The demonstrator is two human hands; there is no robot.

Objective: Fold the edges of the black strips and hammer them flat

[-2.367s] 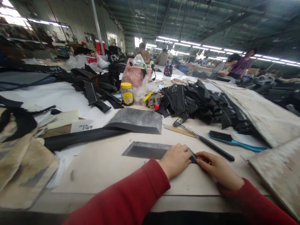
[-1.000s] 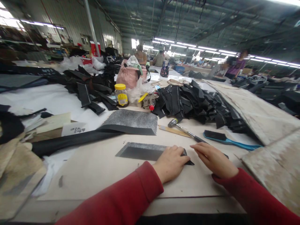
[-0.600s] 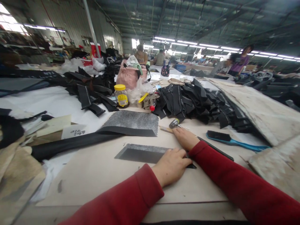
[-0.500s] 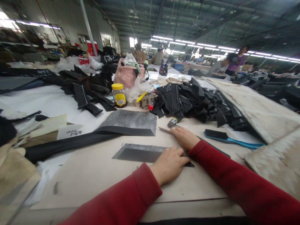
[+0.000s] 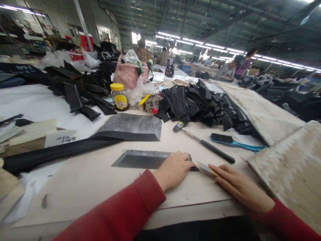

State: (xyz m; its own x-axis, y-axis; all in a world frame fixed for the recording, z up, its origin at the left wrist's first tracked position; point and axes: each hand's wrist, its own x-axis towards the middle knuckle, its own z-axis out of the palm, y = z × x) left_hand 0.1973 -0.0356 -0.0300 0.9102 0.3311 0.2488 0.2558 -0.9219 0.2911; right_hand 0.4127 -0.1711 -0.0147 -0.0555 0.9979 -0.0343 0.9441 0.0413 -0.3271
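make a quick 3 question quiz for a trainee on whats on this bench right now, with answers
1. Which hand holds the slim flat tool?
2. True or false: the left hand rests on the dark strip.
3. What colour is the handle of the brush lying beyond the hammer? A) red B) yellow C) blue

Key
1. The right hand.
2. True.
3. C.
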